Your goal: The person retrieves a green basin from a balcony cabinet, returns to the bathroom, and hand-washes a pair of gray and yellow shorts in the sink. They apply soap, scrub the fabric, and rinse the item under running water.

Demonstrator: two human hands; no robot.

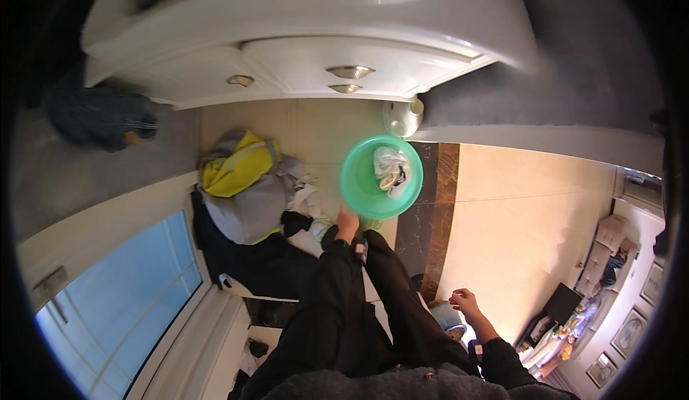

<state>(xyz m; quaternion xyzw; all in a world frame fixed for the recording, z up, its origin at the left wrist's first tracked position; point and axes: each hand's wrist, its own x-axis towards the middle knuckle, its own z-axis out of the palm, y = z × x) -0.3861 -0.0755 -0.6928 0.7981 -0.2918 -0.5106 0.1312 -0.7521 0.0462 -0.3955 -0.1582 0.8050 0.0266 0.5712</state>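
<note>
My left hand (347,224) is at the near left rim of a green plastic basin (355,184), its fingers partly hidden at the rim and seeming to grip it. Inside the basin lies a crumpled whitish bundle (388,165), perhaps a plastic bag or cloth, with a beige and dark part. Off to the right, my right hand (464,301) is raised beside my leg with its fingers loosely curled, and nothing shows in it. Left of the basin is a pile of grey and yellow clothing (242,176), with black cloth (258,265) below and small white cloths (306,199) beside it.
A white cabinet (344,60) with metal pulls stands ahead, and a white plastic container (401,118) sits near its corner. Blue jeans (102,117) hang at the far left above a glazed door (134,303). A dark and brown threshold strip (430,211) crosses the tiled floor.
</note>
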